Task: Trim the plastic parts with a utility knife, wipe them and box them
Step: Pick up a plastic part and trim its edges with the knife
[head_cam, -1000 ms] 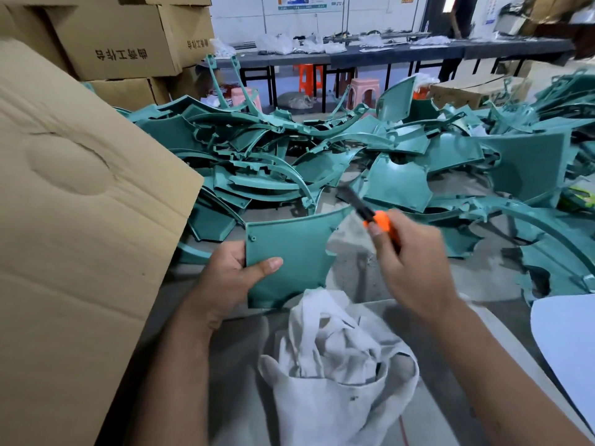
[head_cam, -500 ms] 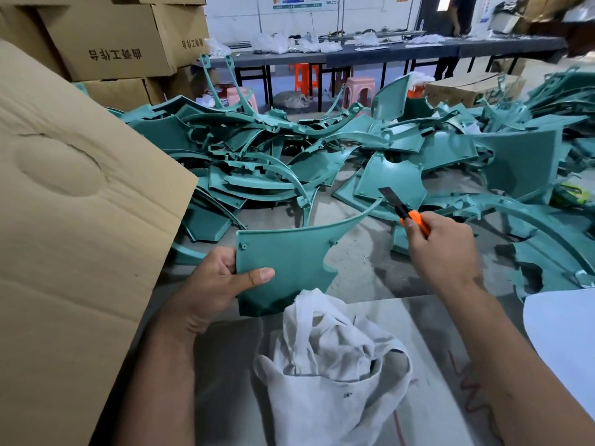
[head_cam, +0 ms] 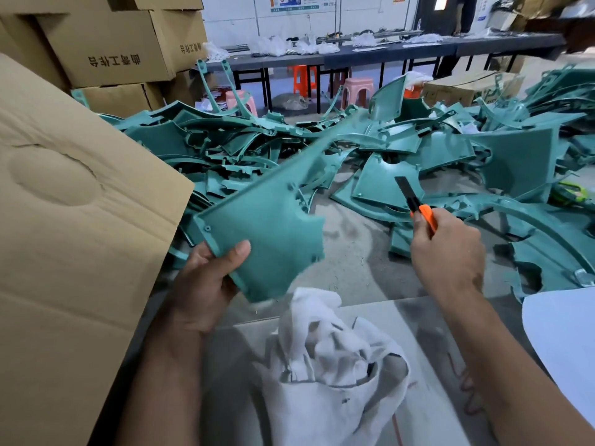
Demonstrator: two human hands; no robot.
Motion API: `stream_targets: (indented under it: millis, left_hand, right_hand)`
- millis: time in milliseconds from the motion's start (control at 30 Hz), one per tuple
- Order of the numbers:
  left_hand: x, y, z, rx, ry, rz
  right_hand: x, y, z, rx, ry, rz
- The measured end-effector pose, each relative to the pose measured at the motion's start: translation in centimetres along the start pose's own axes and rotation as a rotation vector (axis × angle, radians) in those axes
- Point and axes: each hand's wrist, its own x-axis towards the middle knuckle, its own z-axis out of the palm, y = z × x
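**Teal part lifted, blade open beside it**

Teal plastic is what I hold in my left hand (head_cam: pixel 206 284): one flat plastic part (head_cam: pixel 270 233), gripped at its near left corner with the thumb on top and the fingers curled under. It is tilted, and its long thin end points far and to the right, over the pile of parts (head_cam: pixel 225 149) on the table (head_cam: pixel 347 252). The picture of it is a little blurred, so I cannot say which edge has the burr.

My right hand (head_cam: pixel 447 249) is closed around the orange utility knife (head_cam: pixel 418 207). The dark blade is pushed out and points up and far, apart from the part, with open table between them.

I think the main risk is the blade. If I bring it to the edge while the part hangs in the air with only one corner held, the part can bend or turn, and the knife can slip toward my left thumb. A cut that is too deep would also spoil the face of the part. The long thin end could catch in the pile and pull other pieces down.

The white cloth (head_cam: pixel 328 358) lies near me, between my forearms, ready for wiping. The cardboard box (head_cam: pixel 70 239) stands at my left, its flap close to the left hand, so the flap may get in the way when I turn the part.
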Motion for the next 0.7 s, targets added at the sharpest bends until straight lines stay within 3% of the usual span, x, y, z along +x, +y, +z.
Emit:
stream_targets:
  millis: [67, 133, 200, 267, 333, 467, 600, 700]
  left_hand:
    - [0.7, -0.7, 2.4, -0.202, 0.085, 0.027]
    - [1.4, -1.7, 5.3, -0.450, 0.134, -0.012]
    - [1.6, -2.6, 7.7, -0.585, 0.155, -0.077]
    - [1.2, -3.6, 8.9, -0.544, 0.110, -0.127]
    - [0.9, -4.3, 8.8, -0.404, 0.042, -0.179]
    - [1.0, -3.3, 6.8, -0.154, 0.001, -0.220]
    - [1.1, -2.0, 4.8, 0.254, -0.091, -0.102]
    - [1.4, -1.8, 5.0, 0.316, 0.010, 0.005]
  right_hand:
    - [-0.8, -1.3, -0.2, 0.363, -0.148, -0.124]
    - [-2.2, -3.0, -0.5, 0.785, -0.448, -0.118]
    - [-3.3, -4.0, -0.2, 0.975, -0.658, -0.074]
    - [-3.8, -4.5, 0.2, 1.079, -0.629, -0.029]
    - [-3.5, -4.2, 0.5, 1.145, -0.494, 0.051]
    - [-1.9, -2.3, 0.3, 0.984, -0.398, -0.059]
    - [-1.6, -1.9, -0.3, 0.875, -0.374, -0.145]
    - [-2.1, -2.8, -0.3, 0.762, -0.226, -0.169]
